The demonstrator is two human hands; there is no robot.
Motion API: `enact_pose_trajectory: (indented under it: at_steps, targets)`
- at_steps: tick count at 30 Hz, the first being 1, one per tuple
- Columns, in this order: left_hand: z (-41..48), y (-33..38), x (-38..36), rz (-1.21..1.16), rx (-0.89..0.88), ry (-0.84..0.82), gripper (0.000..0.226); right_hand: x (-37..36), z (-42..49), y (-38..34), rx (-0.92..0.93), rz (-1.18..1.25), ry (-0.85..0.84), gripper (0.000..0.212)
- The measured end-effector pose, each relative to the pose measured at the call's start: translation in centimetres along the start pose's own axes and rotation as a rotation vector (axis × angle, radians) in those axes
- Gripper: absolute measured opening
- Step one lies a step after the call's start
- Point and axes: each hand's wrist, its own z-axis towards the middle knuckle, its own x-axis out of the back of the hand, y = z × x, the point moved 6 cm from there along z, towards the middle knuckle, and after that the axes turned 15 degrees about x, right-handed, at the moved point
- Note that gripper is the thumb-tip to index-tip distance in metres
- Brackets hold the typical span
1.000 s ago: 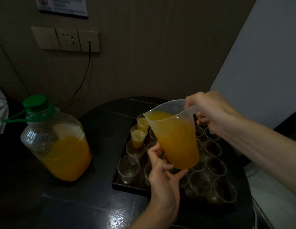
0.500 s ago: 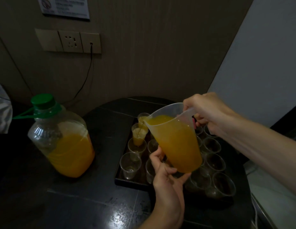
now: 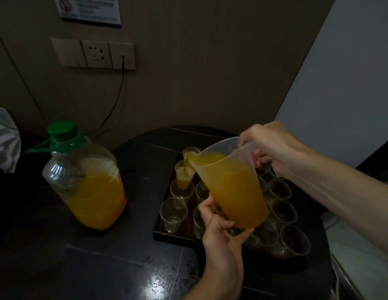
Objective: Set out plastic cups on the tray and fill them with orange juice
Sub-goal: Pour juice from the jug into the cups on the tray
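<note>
- Fingers [image 3: 260,158] of my right hand [image 3: 273,146] are wrapped round the handle of the jug [image 3: 234,187]. My left hand [image 3: 221,228] cups the base, thumb on the side wall and the other fingers curled underneath.
- Right wrist is high and the left hand sits low, so the jug leans to the left with its spout over the left column of the tray [image 3: 167,236].
- A thin stream drops from the spout into the cup being filled [image 3: 184,176], second from the far end and just beside the brimming far cup [image 3: 189,151].
- Froth sits close to that cup's rim, so I judge it is nearly full. I would level the jug from the base, then shift to the next empty cup [image 3: 178,194].
- With the jug this full, a small tilt and a low, centred spout should avoid spilling onto the tray.
</note>
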Motion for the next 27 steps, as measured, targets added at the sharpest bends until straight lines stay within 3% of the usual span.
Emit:
enact_pose_trajectory:
  at_steps: [7, 12, 17, 27]
  targets:
    - [0.05, -0.03, -0.04, 0.003, 0.005, -0.005, 0.053, -0.04, 0.08, -0.39, -0.014, -0.015, -0.012, 0.013]
    - [0.11, -0.08, 0.00, 0.001, 0.003, -0.021, 0.064, -0.05, 0.21, -0.34, -0.004, -0.012, -0.010, 0.015]
    - [0.15, -0.16, -0.04, 0.018, -0.010, -0.012, 0.051, 0.03, 0.34, 0.01, -0.016, 0.011, 0.002, 0.019]
    - [0.16, -0.48, -0.47, -0.018, 0.012, -0.018, 0.050, 0.42, 0.38, -0.24, 0.002, 0.007, -0.006, 0.012]
